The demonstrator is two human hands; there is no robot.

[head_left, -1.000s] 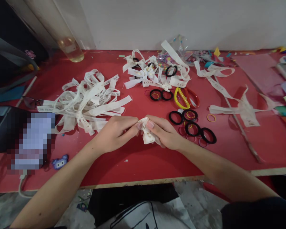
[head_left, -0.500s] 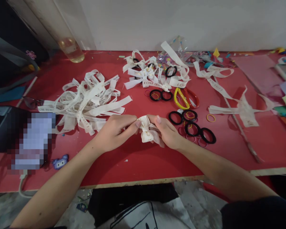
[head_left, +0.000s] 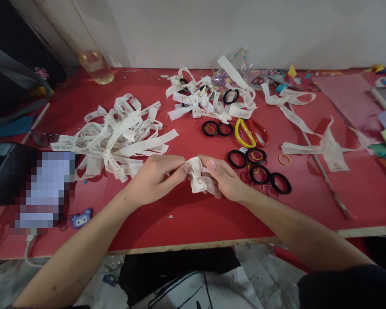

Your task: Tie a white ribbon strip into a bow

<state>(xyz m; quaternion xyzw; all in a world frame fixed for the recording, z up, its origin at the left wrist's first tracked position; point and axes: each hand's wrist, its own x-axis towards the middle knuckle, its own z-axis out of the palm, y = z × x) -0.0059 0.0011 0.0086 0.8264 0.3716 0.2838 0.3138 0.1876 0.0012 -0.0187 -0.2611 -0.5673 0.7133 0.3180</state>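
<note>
Both of my hands meet over the red table near its front edge, pinching a small bunched piece of cream printed ribbon. My left hand grips its left side with thumb and fingers closed. My right hand holds the right side, fingers curled round the folds. A loose heap of cut ribbon strips lies just left of my left hand. Several black hair ties lie right of my right hand.
Finished ribbon bows sit further back at the centre, with yellow and red-handled scissors in front of them. A glass of yellowish liquid stands at the back left. A thin stick and paper scraps lie on the right.
The ribbon bundle has been turned and bunched a little more between my fingers; my right hand shifted slightly. Both hands stay in the same spot.
</note>
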